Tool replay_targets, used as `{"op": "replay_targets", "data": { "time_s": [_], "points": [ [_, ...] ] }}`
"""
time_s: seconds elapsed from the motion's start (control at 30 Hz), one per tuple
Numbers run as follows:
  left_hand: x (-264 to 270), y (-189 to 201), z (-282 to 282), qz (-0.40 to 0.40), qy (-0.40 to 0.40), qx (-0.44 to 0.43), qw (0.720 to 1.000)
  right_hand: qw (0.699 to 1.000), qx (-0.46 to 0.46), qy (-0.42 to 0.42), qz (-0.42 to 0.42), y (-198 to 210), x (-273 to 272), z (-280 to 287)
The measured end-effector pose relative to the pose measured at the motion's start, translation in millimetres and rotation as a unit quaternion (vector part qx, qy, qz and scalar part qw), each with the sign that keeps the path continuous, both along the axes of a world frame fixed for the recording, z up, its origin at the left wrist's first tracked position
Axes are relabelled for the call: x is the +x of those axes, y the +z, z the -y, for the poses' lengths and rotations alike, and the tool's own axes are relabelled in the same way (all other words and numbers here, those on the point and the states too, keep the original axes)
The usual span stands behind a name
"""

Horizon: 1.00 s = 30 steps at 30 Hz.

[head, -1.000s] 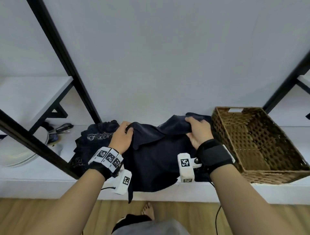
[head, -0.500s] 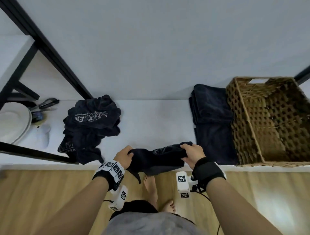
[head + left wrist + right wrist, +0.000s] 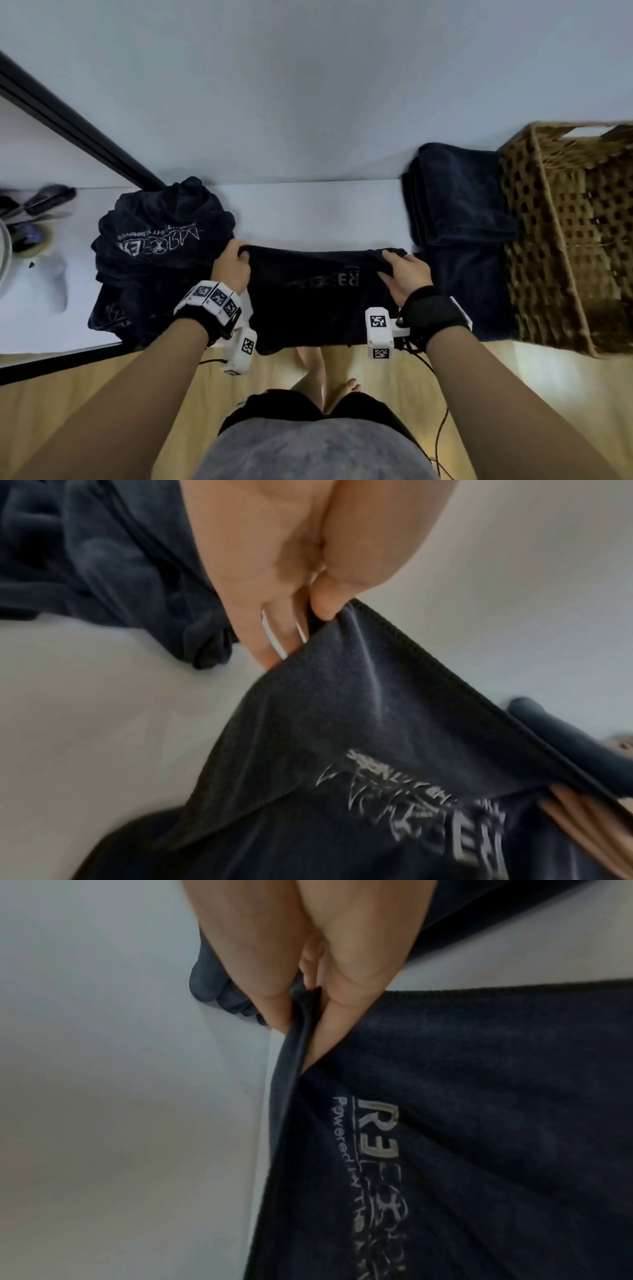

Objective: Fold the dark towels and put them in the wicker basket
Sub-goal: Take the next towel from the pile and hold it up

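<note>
While both hands stretch it out, dark towel hangs spread between them over the front edge of the white counter, pale printed lettering facing the person. Left hand pinches the towel's upper left corner; in the left wrist view the thumb and fingers clamp the hemmed edge. Right hand pinches the upper right corner, towel edge squeezed between thumb and fingers in the right wrist view. Both grips narrow, closed on fabric.

Crumpled heap of dark towels with white print sits on the counter just left of the held towel, touching the left hand's side. Folded dark towels are stacked on the counter to the right, just beside the wicker basket, which stands at the counter's right end; what the basket holds cannot be told, edge blurred. Far left: a few small dark items, too unclear to name. Wooden floor below, person's bare feet visible.
</note>
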<state>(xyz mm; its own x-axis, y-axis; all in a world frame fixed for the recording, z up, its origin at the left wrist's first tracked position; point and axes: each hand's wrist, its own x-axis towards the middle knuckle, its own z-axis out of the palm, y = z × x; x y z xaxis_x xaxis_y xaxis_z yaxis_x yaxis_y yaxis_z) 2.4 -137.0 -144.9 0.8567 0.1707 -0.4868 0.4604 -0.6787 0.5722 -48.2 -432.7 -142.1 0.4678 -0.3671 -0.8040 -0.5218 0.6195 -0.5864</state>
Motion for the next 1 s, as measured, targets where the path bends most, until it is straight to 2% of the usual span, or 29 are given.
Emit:
{"op": "replay_targets", "data": {
  "time_s": [0.1,0.2,0.3,0.37,0.4,0.43,0.5,0.57,0.63,0.73,0.8,0.83,0.9,1.0],
  "points": [
    [34.0,6.8,-2.2,0.065,0.002,0.041,0.997,0.999,0.037,-0.021,0.033,-10.6,17.8,-1.7],
    [54.9,-2.1,1.7,0.064,-0.022,0.06,0.996,0.992,0.097,-0.027,0.07,-26.3,28.3,-2.7],
    [62.7,-23.5,7.3,0.02,0.03,0.007,0.999,0.991,0.089,0.047,0.092,-40.7,30.4,-3.0],
    [66.1,-35.9,9.4,-0.01,0.093,-0.047,0.994,0.986,-0.005,0.146,0.087,-46.6,25.8,-2.9],
    [68.0,-40.7,10.3,-0.016,0.114,-0.062,0.991,0.97,-0.085,0.216,0.079,-48.0,21.7,-2.2],
    [69.7,-44.5,10.8,-0.017,0.123,-0.071,0.99,0.938,-0.172,0.293,0.07,-48.8,16.8,-1.9],
    [72.2,-49.5,12.5,-0.013,0.122,-0.08,0.989,0.839,-0.309,0.444,0.061,-50.8,5.3,-2.6],
    [74.2,-51.8,14.4,-0.014,0.122,-0.086,0.989,0.741,-0.355,0.569,0.049,-55.6,-4.9,-5.1],
    [76.1,-51.0,16.6,-0.011,0.125,-0.074,0.989,0.669,-0.377,0.64,0.021,-61.3,-10.2,-7.2],
    [73.8,-47.3,16.7,0.037,0.094,-0.003,0.995,0.588,-0.443,0.676,-0.024,-66.4,-12.2,-11.6],
    [63.7,-42.5,17.6,0.076,0.016,0.084,0.993,0.546,-0.473,0.69,-0.048,-66.7,-12.4,-17.6],
    [54.4,-41.2,19.3,0.093,-0.034,0.116,0.988,0.537,-0.477,0.693,-0.059,-66.6,-12.3,-21.1],
    [27.7,-38.2,27.0,0.098,-0.149,0.147,0.973,0.537,-0.469,0.697,-0.078,-65.4,-11.5,-26.3],
    [-16.4,-46.6,38.0,-0.002,-0.331,0.176,0.927,0.538,-0.459,0.701,-0.093,-63.2,-10.0,-28.6]
  ]
}}
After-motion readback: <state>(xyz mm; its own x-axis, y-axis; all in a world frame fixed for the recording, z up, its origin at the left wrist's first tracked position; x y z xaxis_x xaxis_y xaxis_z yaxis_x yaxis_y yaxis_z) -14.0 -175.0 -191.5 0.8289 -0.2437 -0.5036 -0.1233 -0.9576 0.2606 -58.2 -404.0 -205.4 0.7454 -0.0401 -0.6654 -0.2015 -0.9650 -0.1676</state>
